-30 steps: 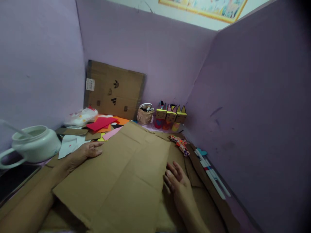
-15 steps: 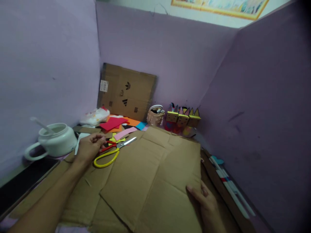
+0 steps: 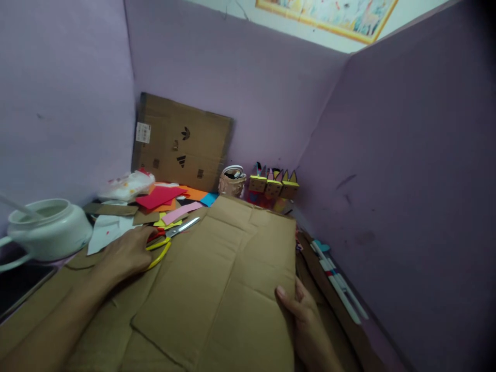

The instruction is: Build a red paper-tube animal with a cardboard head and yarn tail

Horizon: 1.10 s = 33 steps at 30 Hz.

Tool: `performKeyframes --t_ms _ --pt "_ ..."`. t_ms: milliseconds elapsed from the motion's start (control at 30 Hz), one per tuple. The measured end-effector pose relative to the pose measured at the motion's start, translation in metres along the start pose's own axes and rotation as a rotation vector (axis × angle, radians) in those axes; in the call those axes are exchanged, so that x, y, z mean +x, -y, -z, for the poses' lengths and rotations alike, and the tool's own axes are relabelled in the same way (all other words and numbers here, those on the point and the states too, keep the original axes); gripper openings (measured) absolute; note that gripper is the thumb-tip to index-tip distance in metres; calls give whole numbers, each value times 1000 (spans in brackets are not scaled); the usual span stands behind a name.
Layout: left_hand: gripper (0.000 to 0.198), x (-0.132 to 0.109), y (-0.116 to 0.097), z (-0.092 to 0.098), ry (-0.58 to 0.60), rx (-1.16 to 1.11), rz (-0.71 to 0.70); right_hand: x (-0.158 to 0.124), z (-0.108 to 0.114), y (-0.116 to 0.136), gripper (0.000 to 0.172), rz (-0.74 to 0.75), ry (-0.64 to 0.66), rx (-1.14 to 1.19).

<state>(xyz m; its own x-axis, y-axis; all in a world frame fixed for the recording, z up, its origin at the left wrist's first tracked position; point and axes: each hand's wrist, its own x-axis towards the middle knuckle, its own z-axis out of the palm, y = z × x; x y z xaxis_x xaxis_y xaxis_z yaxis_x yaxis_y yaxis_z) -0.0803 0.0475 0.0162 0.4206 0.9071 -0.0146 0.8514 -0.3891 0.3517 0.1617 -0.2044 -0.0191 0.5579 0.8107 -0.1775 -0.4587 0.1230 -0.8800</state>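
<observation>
A large flat piece of brown cardboard (image 3: 228, 279) covers the middle of the work surface, with fold lines across it. My right hand (image 3: 306, 320) grips its right edge, thumb on top and fingers beneath. To the left lie scissors (image 3: 172, 236) with one red and one yellow handle, blades pointing away to the right. My left hand (image 3: 134, 250) is over the handles, fingers curled around them and partly hidden. More cardboard (image 3: 112, 310) lies flat under my left forearm. Beyond the scissors are pink (image 3: 181, 212), red (image 3: 163, 196) and blue (image 3: 209, 199) paper pieces.
A white pot (image 3: 50, 232) with a handle stands at left, near a dark flat object (image 3: 19, 289). Behind are a leaning cardboard box (image 3: 182, 142), a tape-filled holder (image 3: 232, 181) and yellow-edged, pointed-ear crafts (image 3: 273, 186). White sticks (image 3: 341, 289) lie along the right wall.
My left hand has moved onto the scissors' handles and curled around them. My right hand still holds the cardboard edge. The view has turned right, shifting everything leftward.
</observation>
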Motion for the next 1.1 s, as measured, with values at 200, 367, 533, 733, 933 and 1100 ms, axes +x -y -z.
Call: performKeyframes --t_ms 200,367,533,733,933,1100 --pt "43 -2 -4 1 45 126 59 -1 1 -1 71 13 -2 33" --pt "52 -2 -2 0 25 121 93 -4 1 -1 69 7 25 22" --pt "53 -3 -1 4 -18 100 134 -5 2 -2 70 9 34 39" --pt "57 -2 -3 7 -76 43 164 -5 1 -1 68 15 49 46" --pt "51 3 10 8 -39 33 176 -6 -3 0 69 1 -22 65" --pt "45 7 27 13 67 -91 82 -5 -2 -1 70 -9 18 93"
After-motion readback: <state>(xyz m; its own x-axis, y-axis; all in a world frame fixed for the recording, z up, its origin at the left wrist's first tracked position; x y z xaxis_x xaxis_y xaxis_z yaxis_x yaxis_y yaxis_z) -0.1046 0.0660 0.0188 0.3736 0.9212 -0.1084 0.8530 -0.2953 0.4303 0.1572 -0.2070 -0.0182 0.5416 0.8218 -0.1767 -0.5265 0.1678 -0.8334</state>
